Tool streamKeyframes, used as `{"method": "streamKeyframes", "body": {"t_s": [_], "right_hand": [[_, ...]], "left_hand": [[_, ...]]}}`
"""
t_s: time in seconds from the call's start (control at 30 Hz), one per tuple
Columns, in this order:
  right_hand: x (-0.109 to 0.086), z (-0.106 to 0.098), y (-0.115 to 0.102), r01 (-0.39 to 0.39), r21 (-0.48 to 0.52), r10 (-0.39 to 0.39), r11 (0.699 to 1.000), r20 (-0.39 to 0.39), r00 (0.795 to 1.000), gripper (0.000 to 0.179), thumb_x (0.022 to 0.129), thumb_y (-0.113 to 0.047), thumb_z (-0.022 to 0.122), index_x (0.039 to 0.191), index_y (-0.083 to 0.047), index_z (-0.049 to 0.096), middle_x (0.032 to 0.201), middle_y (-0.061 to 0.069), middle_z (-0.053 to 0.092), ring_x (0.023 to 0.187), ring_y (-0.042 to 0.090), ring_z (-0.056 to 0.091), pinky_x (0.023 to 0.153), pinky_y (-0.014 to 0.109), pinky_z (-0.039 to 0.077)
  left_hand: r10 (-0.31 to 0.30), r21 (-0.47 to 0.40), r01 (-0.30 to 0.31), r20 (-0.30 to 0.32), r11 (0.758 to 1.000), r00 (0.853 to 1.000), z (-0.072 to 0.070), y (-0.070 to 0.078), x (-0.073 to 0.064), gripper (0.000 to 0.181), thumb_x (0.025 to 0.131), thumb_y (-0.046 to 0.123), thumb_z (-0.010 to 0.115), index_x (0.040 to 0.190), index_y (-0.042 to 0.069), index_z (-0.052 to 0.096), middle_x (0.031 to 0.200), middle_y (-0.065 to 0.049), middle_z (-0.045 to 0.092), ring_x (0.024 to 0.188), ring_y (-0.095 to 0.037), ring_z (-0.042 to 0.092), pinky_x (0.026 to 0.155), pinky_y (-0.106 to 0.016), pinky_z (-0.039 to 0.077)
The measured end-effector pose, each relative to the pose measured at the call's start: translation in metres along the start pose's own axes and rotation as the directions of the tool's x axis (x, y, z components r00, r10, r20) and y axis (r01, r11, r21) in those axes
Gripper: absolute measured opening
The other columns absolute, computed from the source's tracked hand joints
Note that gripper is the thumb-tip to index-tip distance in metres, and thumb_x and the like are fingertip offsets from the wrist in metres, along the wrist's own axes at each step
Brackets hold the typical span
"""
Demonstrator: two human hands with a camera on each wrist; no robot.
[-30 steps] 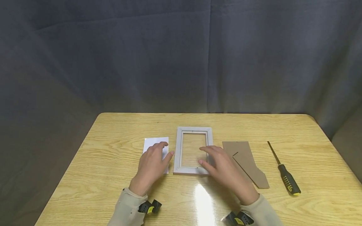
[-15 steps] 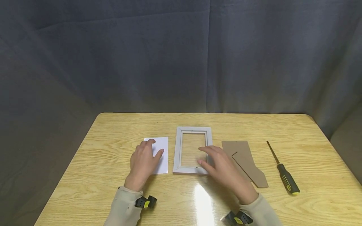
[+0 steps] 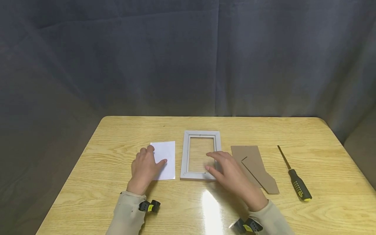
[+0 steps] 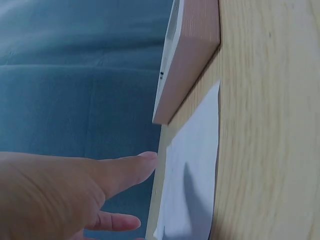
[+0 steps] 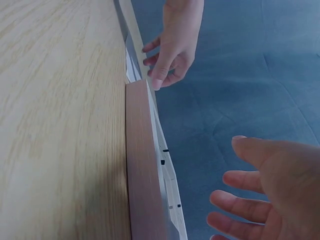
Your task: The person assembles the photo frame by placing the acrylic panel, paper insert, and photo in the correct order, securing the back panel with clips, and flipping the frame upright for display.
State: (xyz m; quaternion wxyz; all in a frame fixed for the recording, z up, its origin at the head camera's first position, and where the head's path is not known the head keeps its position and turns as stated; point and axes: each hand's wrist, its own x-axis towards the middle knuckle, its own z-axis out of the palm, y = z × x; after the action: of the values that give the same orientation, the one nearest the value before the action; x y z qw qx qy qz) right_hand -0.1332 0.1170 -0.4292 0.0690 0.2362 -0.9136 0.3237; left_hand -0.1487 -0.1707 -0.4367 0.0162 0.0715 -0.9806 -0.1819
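Observation:
My left hand (image 3: 144,168) is over the left part of a white sheet of paper (image 3: 166,156), thumb spread apart from the fingers and nothing held. In the left wrist view its thumb casts a shadow on the paper (image 4: 192,170). To the right of the paper lies a picture frame (image 3: 184,156), pale and hollow, with the table showing through its opening. Above the frame's right side hovers my right hand (image 3: 230,171), fingers relaxed and apart. The right wrist view shows a gap between that hand (image 5: 270,195) and the frame (image 5: 142,160).
A brown backing board (image 3: 249,155) with a cut-out stand leg lies right of the frame, partly behind the right hand. Farther right is a screwdriver (image 3: 299,184) with a black and yellow handle. The wooden table (image 3: 102,169) ends at a dark curtain (image 3: 164,65).
My left hand has moved left and a little lower over the paper, so more of the sheet shows. The right hand has stayed in place above the frame.

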Motion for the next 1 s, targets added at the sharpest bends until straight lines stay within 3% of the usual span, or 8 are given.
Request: {"method": "streamKeyframes", "body": {"t_s": [0.3, 0.47, 0.7, 1.0], "right_hand": [[0.0, -0.001, -0.001, -0.002, -0.003, 0.002, 1.0, 0.005, 1.0, 0.042, 0.094, -0.027, 0.072, 0.128, -0.003, 0.066, 0.13, 0.016, 0.068, 0.124, 0.035, 0.061, 0.107, 0.052, 0.047], [0.0, -0.001, -0.001, -0.006, -0.006, 0.006, 1.0, 0.008, 1.0, 0.041, 0.094, -0.027, 0.073, 0.127, -0.004, 0.066, 0.129, 0.015, 0.068, 0.123, 0.035, 0.062, 0.106, 0.052, 0.047], [0.0, -0.002, -0.002, -0.009, -0.007, 0.009, 1.0, 0.007, 1.0, 0.041, 0.094, -0.027, 0.073, 0.127, -0.004, 0.067, 0.129, 0.015, 0.068, 0.124, 0.035, 0.062, 0.107, 0.052, 0.047], [0.001, -0.002, -0.003, -0.003, -0.013, 0.003, 1.0, 0.01, 1.0, 0.041, 0.094, -0.028, 0.072, 0.127, -0.004, 0.067, 0.129, 0.015, 0.068, 0.123, 0.035, 0.062, 0.106, 0.052, 0.047]], "left_hand": [[-0.056, -0.003, 0.056, 0.029, 0.998, 0.998, -0.001, -0.012, 0.005, 0.074, 0.08, 0.042, 0.083, 0.13, -0.004, 0.055, 0.111, -0.025, 0.062, 0.098, -0.04, 0.061, 0.072, -0.048, 0.048], [-0.069, 0.015, 0.068, 0.058, 0.998, 0.996, -0.001, -0.012, 0.003, 0.08, 0.075, 0.045, 0.087, 0.124, -0.01, 0.054, 0.103, -0.023, 0.059, 0.088, -0.035, 0.055, 0.066, -0.042, 0.045], [-0.067, 0.05, 0.063, 0.078, 0.997, 0.995, -0.004, -0.013, 0.001, 0.076, 0.076, 0.045, 0.086, 0.116, -0.012, 0.057, 0.098, -0.022, 0.057, 0.084, -0.032, 0.052, 0.066, -0.041, 0.044], [-0.062, 0.044, 0.059, 0.09, 0.997, 0.994, -0.003, -0.012, 0.001, 0.073, 0.079, 0.039, 0.086, 0.12, -0.015, 0.058, 0.101, -0.024, 0.06, 0.085, -0.033, 0.056, 0.068, -0.045, 0.048]]}}
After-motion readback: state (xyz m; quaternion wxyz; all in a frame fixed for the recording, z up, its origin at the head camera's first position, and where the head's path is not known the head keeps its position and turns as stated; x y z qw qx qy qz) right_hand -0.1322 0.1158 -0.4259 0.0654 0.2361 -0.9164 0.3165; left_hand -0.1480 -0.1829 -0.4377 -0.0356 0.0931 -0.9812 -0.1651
